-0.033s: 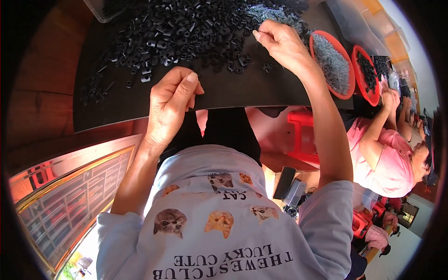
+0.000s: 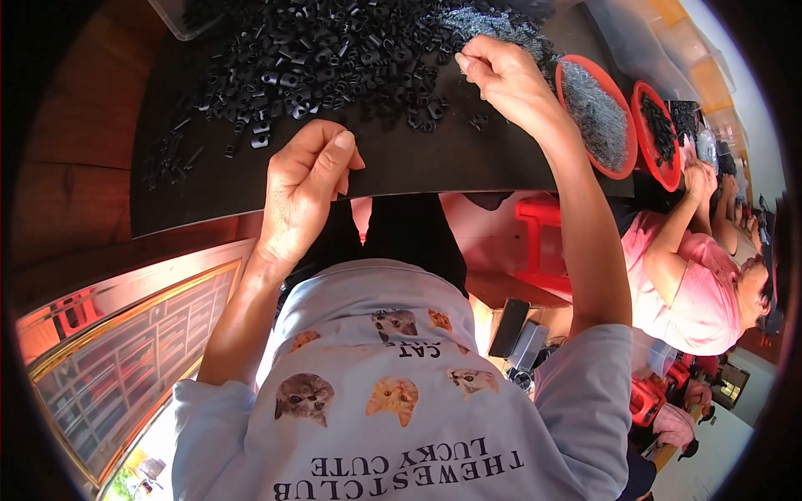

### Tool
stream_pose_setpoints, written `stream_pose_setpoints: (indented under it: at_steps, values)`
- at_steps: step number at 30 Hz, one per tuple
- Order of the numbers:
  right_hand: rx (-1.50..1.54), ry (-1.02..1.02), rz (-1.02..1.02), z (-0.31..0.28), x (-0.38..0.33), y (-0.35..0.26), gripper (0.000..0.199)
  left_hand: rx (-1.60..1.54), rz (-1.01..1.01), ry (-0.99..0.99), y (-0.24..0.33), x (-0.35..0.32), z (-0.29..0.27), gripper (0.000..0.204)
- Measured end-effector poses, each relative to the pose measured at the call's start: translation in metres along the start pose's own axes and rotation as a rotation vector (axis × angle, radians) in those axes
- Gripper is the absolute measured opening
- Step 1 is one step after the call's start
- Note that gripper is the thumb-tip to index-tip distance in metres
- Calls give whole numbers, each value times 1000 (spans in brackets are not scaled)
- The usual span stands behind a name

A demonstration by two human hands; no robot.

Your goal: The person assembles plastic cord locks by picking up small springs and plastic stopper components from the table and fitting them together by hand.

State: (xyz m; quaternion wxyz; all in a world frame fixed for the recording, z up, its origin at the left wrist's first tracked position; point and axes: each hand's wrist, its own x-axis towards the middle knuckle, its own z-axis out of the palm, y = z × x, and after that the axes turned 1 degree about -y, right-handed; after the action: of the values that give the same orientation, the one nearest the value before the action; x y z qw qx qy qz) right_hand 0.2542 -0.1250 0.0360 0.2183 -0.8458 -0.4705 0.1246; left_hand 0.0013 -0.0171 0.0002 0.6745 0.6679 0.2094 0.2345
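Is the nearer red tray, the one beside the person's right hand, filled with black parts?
No, the nearer red tray holds thin grey metal pieces, while the black parts lie heaped on the black table.

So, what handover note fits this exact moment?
Left hand: fingers curled, pinched at the near edge of the black mat; whether it holds a part is unclear.
Right hand: fingertips pinched at the heap of black parts.
Things: heap spread across the mat's far side; red bowl of grey pins and a second red bowl of black parts to the right.
Done: cannot tell, no finished pieces show.
Left: most of the heap lies loose.
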Motion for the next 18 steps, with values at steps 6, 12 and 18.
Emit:
stream_pose_setpoints:
  at_steps: [6,12,18]
  values:
    - [260,62,-101,8,0,17,16,175,-2,-39,17,13,17,25]
    - [12,-23,-59,0,1,9,15,42,-88,-58,4,23,22,24]
    - [66,77,-183,10,3,27,9,64,0,-9,-1,17,26,24]
